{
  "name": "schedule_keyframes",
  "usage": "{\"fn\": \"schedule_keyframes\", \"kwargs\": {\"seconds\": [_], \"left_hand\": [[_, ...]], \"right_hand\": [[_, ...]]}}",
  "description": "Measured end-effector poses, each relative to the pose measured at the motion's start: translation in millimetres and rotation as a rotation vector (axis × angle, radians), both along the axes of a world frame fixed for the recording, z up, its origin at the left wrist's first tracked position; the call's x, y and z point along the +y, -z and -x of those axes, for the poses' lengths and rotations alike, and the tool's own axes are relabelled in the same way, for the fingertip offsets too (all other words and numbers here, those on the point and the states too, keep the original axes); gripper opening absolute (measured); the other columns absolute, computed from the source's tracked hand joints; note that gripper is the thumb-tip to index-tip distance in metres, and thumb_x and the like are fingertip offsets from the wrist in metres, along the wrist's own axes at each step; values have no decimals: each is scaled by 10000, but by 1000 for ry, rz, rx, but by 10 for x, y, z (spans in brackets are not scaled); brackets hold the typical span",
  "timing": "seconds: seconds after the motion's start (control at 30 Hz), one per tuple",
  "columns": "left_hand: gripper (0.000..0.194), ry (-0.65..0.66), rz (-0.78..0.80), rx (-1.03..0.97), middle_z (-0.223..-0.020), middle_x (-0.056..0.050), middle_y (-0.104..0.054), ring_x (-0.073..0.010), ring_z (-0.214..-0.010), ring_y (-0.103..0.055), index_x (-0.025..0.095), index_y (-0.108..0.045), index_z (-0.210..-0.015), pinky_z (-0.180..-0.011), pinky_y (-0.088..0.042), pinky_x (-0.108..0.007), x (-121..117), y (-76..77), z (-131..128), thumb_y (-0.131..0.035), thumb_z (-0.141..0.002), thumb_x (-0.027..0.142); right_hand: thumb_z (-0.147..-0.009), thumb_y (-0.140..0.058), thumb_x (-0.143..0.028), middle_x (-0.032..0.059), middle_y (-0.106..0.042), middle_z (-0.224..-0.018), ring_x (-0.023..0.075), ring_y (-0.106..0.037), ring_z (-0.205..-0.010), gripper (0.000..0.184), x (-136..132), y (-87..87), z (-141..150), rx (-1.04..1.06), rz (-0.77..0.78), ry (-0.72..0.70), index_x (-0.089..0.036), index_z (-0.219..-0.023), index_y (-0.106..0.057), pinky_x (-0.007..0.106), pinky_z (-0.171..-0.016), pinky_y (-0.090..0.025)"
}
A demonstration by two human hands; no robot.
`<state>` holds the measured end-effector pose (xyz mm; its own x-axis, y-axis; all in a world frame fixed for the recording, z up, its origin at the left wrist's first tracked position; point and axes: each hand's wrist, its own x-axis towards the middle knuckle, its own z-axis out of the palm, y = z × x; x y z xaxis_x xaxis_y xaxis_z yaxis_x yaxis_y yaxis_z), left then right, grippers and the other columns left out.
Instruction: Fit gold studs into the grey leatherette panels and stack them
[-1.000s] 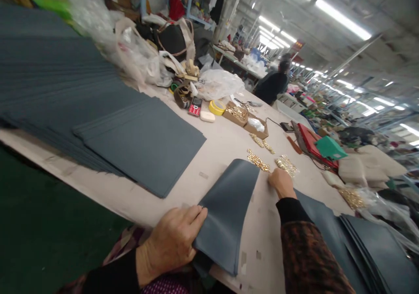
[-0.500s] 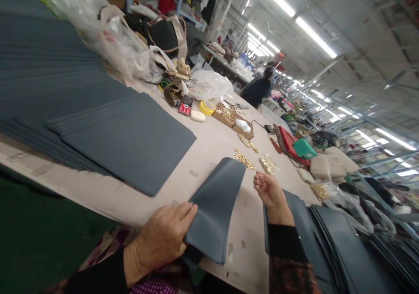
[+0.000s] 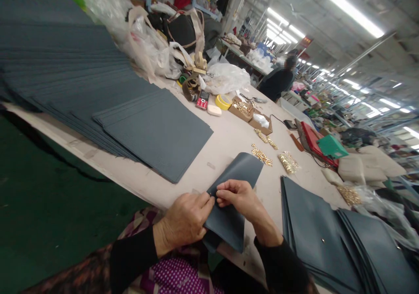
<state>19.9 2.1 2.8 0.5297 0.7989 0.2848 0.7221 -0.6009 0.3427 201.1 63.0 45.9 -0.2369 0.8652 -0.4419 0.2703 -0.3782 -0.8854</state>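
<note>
My left hand (image 3: pixel 186 220) is closed on the left edge of a dark blue-grey leather-like sheet (image 3: pixel 225 226), which is bent over at the table's front edge. Above the same sheet, my right hand (image 3: pixel 240 200) is in a pinch, its fingertips almost meeting the left ones at that edge. Whatever sits in the right pinch is too small to make out. Small gold metal pieces (image 3: pixel 261 155) lie loose just beyond the sheet, beside a clear bag of gold pieces (image 3: pixel 288 162).
A fanned stack of dark sheets (image 3: pixel 157 132) covers the table's left side; more sheets (image 3: pixel 314 224) lie at right, one bearing a small gold fitting. Farther back are cardboard boxes (image 3: pixel 240 109), yellow tape (image 3: pixel 223 102), a red phone (image 3: pixel 202 99) and a green box (image 3: pixel 332 146). A person (image 3: pixel 277 82) sits beyond.
My right hand has come left from beside the gold pieces to the sheet's edge, next to my left fingertips. My left hand keeps its grip. The whole view has shifted.
</note>
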Motion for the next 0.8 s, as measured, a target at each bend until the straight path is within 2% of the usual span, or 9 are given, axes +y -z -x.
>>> {"fn": "schedule_keyframes", "kwargs": {"seconds": [0.07,0.17,0.37,0.57,0.8], "left_hand": [[286,0,-20,0,-882,-46,-617,-247,-766,-585,170,-616,-989,-629,-451,-399,-7,17,4,-563,-709,197],[182,0,-59,-8,-846,-32,-597,-237,-724,-557,193,-600,-905,-612,-425,-399,-20,48,5,-584,-726,221],[180,3,-78,-20,-833,-21,-589,-229,-687,-533,201,-581,-905,-589,-391,-400,-16,82,10,-599,-729,234],[276,14,-49,-21,-877,-30,-599,-237,-724,-549,178,-585,-999,-598,-411,-401,-6,85,-2,-592,-729,237],[370,14,-5,-15,-895,-40,-611,-248,-738,-570,157,-581,-1111,-609,-435,-412,-42,113,-8,-568,-750,236]], "right_hand": [[-661,-769,-349,-3,-644,-595,112,-613,-536,258,-1,64,17,-96,-22,-83,-132,-753,-665,236,-549,-524],[-737,-664,-269,-9,-629,-577,102,-585,-519,131,20,66,29,-234,-82,-216,-139,-739,-672,220,-524,-482],[-749,-601,-180,-3,-641,-593,117,-585,-543,93,86,-40,96,-430,-184,-371,-152,-733,-688,213,-518,-440],[-749,-585,-158,2,-649,-584,113,-594,-543,116,140,-80,179,-535,-161,-413,-150,-718,-696,192,-500,-424],[-711,-634,-131,-4,-621,-510,113,-590,-487,60,245,-151,267,-584,5,-376,-153,-660,-655,177,-435,-424]]}}
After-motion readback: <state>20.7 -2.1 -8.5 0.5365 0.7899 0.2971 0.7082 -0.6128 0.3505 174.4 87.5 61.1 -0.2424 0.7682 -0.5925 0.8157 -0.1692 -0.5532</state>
